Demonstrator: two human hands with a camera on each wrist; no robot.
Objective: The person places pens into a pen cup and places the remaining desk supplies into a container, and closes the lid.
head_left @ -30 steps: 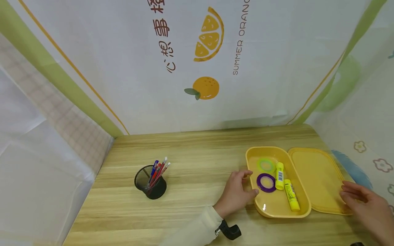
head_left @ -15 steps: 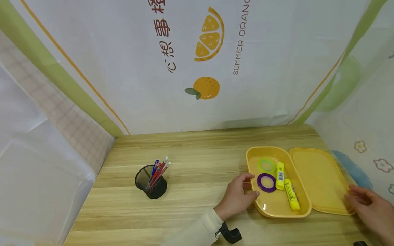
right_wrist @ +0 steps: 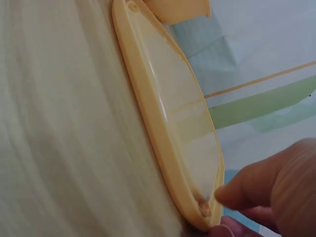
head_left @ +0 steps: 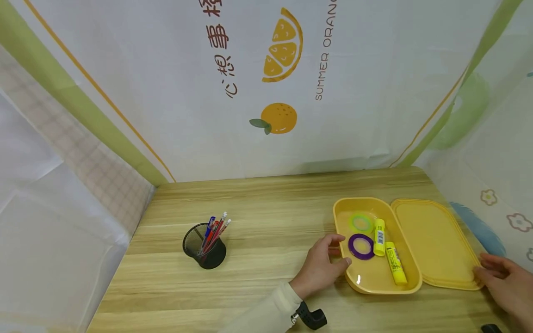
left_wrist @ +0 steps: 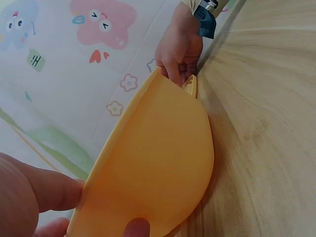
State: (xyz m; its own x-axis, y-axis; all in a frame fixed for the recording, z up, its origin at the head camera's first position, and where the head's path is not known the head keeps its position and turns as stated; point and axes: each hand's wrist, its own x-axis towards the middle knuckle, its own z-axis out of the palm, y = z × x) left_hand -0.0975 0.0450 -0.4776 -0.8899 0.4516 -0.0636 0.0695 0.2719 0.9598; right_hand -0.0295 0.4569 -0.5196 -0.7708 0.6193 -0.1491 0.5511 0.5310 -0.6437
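Note:
A yellow plastic box [head_left: 381, 290] stands uncovered at the right of the table. Inside lie a purple tape ring [head_left: 352, 252], a lime-green ring [head_left: 354, 228] and two yellow glue sticks [head_left: 379, 237]. My left hand [head_left: 320, 268] grips the box's left wall; in the left wrist view its fingertips are at the rim and on the outer wall [left_wrist: 158, 163]. Against the box's right side lies its yellow lid [head_left: 437, 245]. My right hand [head_left: 510, 286] pinches the lid's near right corner, with fingertips above and below the edge in the right wrist view.
A black mesh pen holder [head_left: 212, 256] with pens and pencils stands left of centre on the wooden table [head_left: 266, 217]. White printed cloth [head_left: 187, 115] hangs behind the table and along its sides.
My right hand has moved right and slightly toward me, from the lid's right edge to its near corner. The left hand has shifted only slightly at the box wall.

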